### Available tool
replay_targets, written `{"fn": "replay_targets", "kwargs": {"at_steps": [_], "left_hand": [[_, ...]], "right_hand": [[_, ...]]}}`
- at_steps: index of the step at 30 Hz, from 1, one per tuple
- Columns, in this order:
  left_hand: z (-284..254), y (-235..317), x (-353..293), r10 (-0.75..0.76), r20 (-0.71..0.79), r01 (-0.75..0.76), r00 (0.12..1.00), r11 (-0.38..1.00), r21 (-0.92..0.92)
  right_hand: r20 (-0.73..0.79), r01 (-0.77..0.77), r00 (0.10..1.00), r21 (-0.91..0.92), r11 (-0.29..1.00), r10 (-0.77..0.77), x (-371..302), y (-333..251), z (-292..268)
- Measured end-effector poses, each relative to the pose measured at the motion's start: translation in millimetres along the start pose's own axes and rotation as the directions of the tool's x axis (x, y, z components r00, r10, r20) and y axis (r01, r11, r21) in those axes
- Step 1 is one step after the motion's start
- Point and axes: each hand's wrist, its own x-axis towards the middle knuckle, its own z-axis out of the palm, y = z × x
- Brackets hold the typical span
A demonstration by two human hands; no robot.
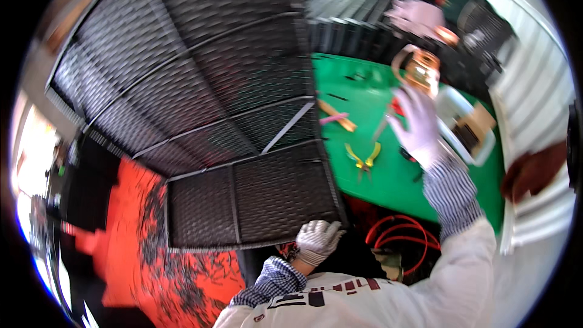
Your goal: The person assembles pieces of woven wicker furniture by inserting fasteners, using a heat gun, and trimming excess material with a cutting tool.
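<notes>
A big dark woven wicker panel (200, 91) with thin metal ribs fills the left and middle of the head view, tilted up in front of me. My left hand (317, 240), in a white glove, grips the panel's lower right corner. My right hand (416, 124), also gloved in white, is stretched out over the green work surface (388, 176) with fingers spread, close to a slim tool with a red part (392, 115) and near a copper-coloured reel (422, 67). Whether the fingers touch the tool is blurred.
Yellow-handled pliers (363, 159), a wooden stick (337, 115) and a pink strip (334, 118) lie on the green surface. A clear plastic tub (467, 127) stands to the right. Red tubing (404, 234) coils below the table edge. Orange flooring (133, 249) is strewn with dark offcuts. Other people work at the back.
</notes>
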Motion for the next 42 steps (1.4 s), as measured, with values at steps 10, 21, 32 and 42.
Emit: {"fn": "replay_targets", "kwargs": {"at_steps": [10,21,32,42], "left_hand": [[-1,0,-4,-0.019,-0.008,0.019,1.0,1.0,-0.001],[11,-1,-1,0.036,-0.08,-0.035,0.996,0.999,0.021],[6,-1,-2,0.013,-0.047,-0.013,0.999,1.0,0.015],[8,-11,-1,-0.036,0.036,0.037,0.999,0.998,-0.049]], "right_hand": [[0.389,-0.362,0.817,-0.231,0.903,0.426,-146,61,-29],[0.545,-0.351,0.596,-0.484,0.802,0.59,-171,67,-7],[0.506,-0.161,0.779,-0.41,0.898,0.371,-184,77,25],[0.274,-0.362,0.899,0.028,0.932,0.341,-140,80,-18]]}}
